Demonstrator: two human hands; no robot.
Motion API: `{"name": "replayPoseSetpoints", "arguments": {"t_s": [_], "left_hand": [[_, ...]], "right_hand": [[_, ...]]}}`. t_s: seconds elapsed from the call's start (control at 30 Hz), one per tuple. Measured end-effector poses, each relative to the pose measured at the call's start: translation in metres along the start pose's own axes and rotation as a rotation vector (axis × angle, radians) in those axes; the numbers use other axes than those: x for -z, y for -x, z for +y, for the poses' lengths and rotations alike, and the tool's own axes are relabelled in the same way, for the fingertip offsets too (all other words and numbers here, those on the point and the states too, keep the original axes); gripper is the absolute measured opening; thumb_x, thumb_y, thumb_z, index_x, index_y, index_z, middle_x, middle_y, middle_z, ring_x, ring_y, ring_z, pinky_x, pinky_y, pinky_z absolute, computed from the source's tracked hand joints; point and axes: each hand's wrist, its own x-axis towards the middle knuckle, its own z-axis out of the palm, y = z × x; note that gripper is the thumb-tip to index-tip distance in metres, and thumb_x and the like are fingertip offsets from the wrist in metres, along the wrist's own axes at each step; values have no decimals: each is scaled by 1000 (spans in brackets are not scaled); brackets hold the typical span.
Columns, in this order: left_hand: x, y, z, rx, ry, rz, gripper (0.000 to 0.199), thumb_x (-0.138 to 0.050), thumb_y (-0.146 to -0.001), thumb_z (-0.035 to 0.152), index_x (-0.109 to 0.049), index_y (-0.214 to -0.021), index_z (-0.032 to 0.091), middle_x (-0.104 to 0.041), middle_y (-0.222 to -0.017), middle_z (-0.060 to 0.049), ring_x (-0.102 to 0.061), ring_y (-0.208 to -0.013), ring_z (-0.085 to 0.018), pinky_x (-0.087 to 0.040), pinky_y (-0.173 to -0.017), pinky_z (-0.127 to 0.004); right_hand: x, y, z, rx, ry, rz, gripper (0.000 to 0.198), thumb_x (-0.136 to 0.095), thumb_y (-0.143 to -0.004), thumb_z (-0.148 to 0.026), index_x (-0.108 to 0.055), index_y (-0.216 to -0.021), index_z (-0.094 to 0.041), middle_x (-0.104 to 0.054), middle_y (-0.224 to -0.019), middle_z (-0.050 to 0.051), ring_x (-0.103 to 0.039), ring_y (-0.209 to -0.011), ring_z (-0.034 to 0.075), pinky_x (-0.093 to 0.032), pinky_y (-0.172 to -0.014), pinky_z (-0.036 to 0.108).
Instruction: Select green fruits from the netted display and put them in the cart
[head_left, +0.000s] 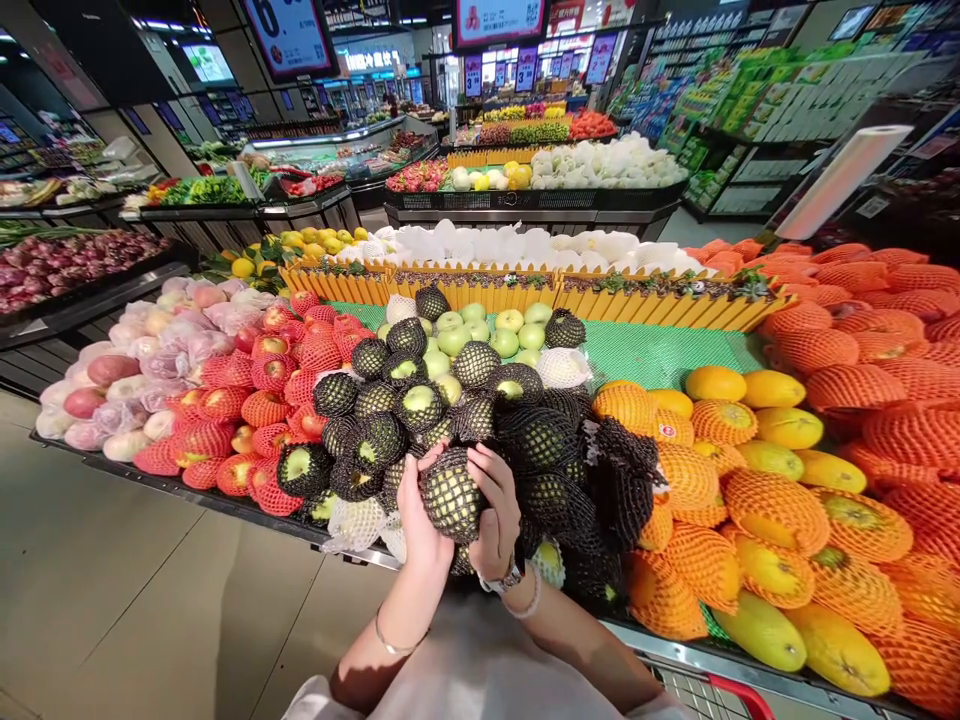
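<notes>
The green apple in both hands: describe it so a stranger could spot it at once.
Start at the long fruit display edged with a yellow picket fence, then find the heap of green apples in black foam nets between the red-netted and orange-netted fruit. At the heap's near edge, the apple in black netting is the only one clasped between the left hand and right hand.

supermarket, fruit displays (pixel 480 400), price signs (pixel 289 35)
</notes>
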Motion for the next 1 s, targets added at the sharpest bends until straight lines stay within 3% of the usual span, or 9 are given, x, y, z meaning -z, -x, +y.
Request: {"name": "replayPoseSetpoints", "arguments": {"t_s": [0.1,0.37,0.53,0.63,0.77,0.87,1.0], "left_hand": [[-8,6,2,-66,-53,26,30,-64,-86,48,-75,-84,20,-76,-104,-8,-70,-101,-21,-52,-97,-34],[-10,7,-1,17,-55,16,32,-62,-87,51,-75,-88,23,-73,-105,-6,-67,-99,-21,-53,-95,-35],[-9,8,-2,-26,-114,-17,31,-60,-89,52,-76,-87,26,-74,-104,-6,-66,-103,-23,-51,-100,-38],[-12,12,6,-76,-64,-77,44,-50,-92,61,-75,-98,25,-75,-110,-7,-66,-111,-24,-45,-107,-38],[-17,17,21,-88,73,-277,56,-45,-92,65,-66,-126,26,-69,-128,-10,-57,-129,-25,-37,-115,-42],[-18,13,29,-253,8,-360,48,-57,-89,58,-69,-123,26,-69,-129,-9,-57,-130,-27,-35,-117,-42],[-16,1,42,-583,-414,-541,58,-56,-88,63,-69,-126,22,-63,-138,-10,-44,-141,-31,-24,-123,-42]], "right_hand": [[-5,5,2,-37,-23,115,49,-24,-102,-30,-53,-141,-27,-62,-129,11,-57,-125,30,-52,-98,59],[0,0,0,-108,-15,46,49,-24,-104,-34,-48,-146,-26,-63,-132,10,-54,-131,29,-49,-103,59],[0,8,0,-175,-75,105,50,-23,-103,-42,-53,-142,-28,-59,-138,8,-50,-135,29,-41,-111,57],[-5,8,-2,-374,-258,264,47,-30,-100,-47,-62,-129,-28,-58,-140,6,-50,-135,27,-35,-116,54],[-6,-6,-1,-905,-708,503,41,-36,-96,-49,-65,-118,-29,-68,-128,2,-62,-121,23,-44,-109,50],[-1,-14,2,-1177,-914,487,43,-40,-92,-55,-66,-117,-31,-71,-124,-1,-66,-115,22,-50,-103,47],[6,-12,3,-1253,-963,322,42,-47,-88,-60,-72,-109,-34,-74,-120,-3,-67,-115,22,-51,-102,45]]}}
